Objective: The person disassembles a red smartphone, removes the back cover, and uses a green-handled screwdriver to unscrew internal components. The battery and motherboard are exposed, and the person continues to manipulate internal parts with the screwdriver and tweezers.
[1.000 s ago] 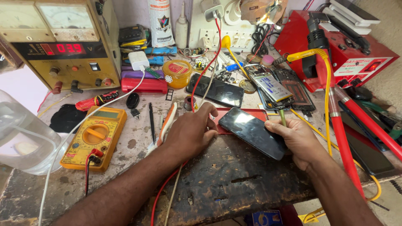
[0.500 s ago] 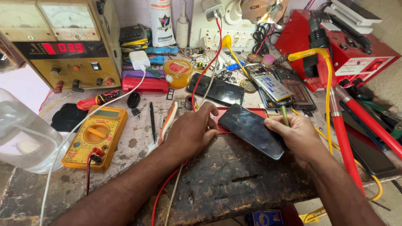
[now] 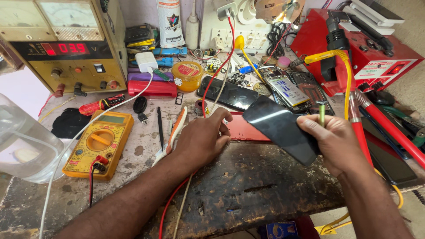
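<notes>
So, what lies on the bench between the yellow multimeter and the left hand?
In the head view, between the yellow multimeter and the left hand lie a thin black tool and an orange-and-white handled tool on the worn bench.

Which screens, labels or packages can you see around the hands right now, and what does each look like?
Phone: dark, blank glass slab, tilted, held in the right hand.
Power supply display: back left, red glowing digits on a black strip.
Multimeter: left of the left hand, yellow, small grey screen.
Pouch: back centre, upright, white with dark print.
Red box label: back right, white sticker.
</notes>
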